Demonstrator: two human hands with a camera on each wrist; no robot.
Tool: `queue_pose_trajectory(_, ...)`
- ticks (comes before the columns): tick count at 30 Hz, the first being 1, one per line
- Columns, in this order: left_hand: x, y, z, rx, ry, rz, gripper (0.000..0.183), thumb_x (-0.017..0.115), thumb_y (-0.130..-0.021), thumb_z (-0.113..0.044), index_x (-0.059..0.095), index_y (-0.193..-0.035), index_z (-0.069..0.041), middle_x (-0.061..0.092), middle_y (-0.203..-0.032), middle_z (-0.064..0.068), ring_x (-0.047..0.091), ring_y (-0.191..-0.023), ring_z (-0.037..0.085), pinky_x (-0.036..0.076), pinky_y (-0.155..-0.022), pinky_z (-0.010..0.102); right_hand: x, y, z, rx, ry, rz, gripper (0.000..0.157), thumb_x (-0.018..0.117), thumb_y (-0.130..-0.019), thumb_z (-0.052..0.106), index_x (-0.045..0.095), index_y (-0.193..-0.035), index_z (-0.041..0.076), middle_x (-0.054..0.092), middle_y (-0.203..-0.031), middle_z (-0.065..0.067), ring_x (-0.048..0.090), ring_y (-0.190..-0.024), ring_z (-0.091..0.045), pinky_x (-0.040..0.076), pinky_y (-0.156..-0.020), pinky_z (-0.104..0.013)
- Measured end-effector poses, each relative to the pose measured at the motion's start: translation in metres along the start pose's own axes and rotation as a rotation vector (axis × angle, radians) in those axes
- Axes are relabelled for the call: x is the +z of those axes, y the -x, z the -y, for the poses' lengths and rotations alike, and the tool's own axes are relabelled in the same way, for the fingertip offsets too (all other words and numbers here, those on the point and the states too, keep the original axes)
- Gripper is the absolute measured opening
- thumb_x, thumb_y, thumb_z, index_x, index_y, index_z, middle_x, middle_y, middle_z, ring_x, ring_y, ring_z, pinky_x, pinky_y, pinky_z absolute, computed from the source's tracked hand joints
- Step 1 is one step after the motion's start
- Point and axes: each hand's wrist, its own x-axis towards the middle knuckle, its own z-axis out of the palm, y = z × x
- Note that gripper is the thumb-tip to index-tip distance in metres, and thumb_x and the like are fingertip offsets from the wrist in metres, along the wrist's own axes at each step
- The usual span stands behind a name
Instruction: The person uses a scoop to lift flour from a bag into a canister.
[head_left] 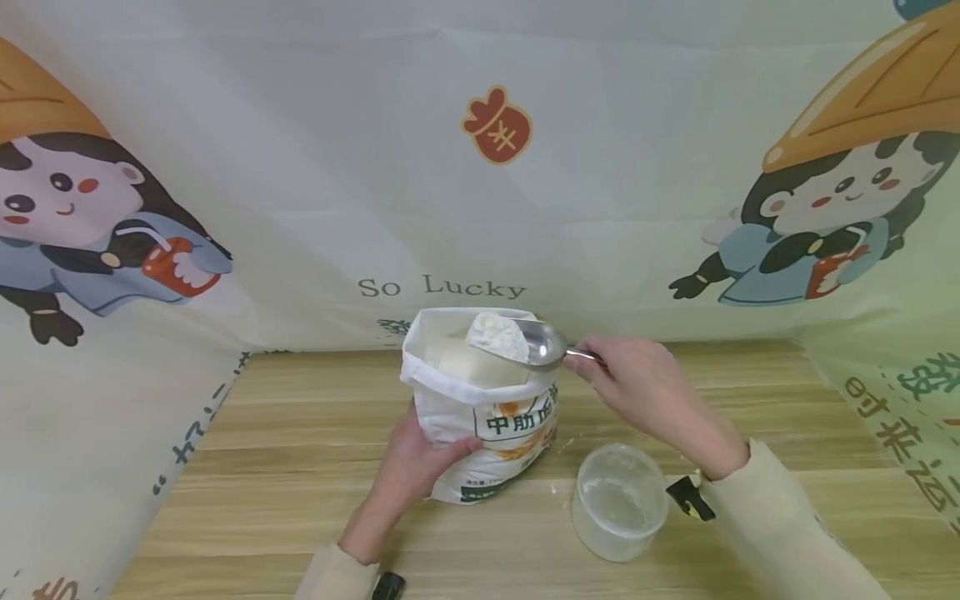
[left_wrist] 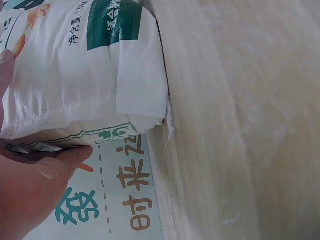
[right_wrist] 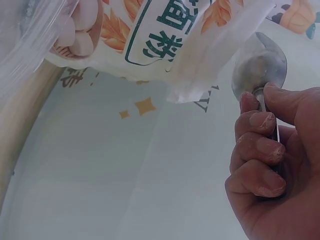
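A white flour bag (head_left: 448,421) with a folded-down rim stands upright on the wooden table in the head view. My left hand (head_left: 416,458) grips its lower left side, thumb across the printed front. The left wrist view shows this hand around the bottom part of the bag (left_wrist: 75,90). My right hand (head_left: 645,387) holds a metal scoop (head_left: 546,342) by its handle, fingers curled round it in the right wrist view. Heaped white flour (head_left: 498,335) lies in the scoop, over the bag's open mouth. More flour fills the bag below the rim.
A clear round plastic tub (head_left: 613,543), with flour traces inside, stands right of the bag, below my right forearm. Specks of flour dot the wooden tabletop (head_left: 300,467) near it. A printed cloth backdrop (head_left: 337,167) rises behind and at both sides.
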Motion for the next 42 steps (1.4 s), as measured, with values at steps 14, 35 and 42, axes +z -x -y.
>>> queue_pose_trajectory(14, 0.000, 0.001, 0.002, -0.016, -0.006, 0.001, 0.076, 0.093, -0.076, -0.020, 0.051, -0.138, -0.007, 0.070, -0.118, 0.011, 0.067, -0.109, 0.029, 0.053, -0.098, 0.052, -0.014, 0.024, -0.011, 0.041, -0.011, -0.031, 0.024, 0.064, -0.104, 0.024, 0.059, -0.083, 0.015, 0.041, -0.063, 0.006, 0.041, -0.057, -0.012, 0.034, -0.054, -0.029)
queue_pose_trajectory(35, 0.000, 0.000, 0.001, -0.012, -0.021, 0.002, 0.080, 0.092, -0.077, -0.018, 0.048, -0.142, -0.005, 0.069, -0.123, 0.014, 0.065, -0.114, 0.033, 0.051, -0.101, 0.054, -0.025, 0.084, -0.043, 0.027, 0.047, -0.122, 0.017, 0.070, -0.100, 0.018, 0.060, -0.086, 0.020, 0.040, -0.066, 0.014, 0.038, -0.058, -0.003, 0.033, -0.053, -0.025)
queue_pose_trajectory(42, 0.001, 0.000, 0.000, -0.010, -0.030, 0.006, 0.079, 0.092, -0.077, -0.020, 0.049, -0.142, -0.005, 0.069, -0.123, 0.014, 0.065, -0.114, 0.033, 0.051, -0.101, 0.055, -0.026, 0.106, -0.057, 0.015, 0.101, -0.152, 0.014, 0.073, -0.097, 0.016, 0.063, -0.088, 0.020, 0.040, -0.067, 0.017, 0.036, -0.059, 0.000, 0.031, -0.052, -0.024)
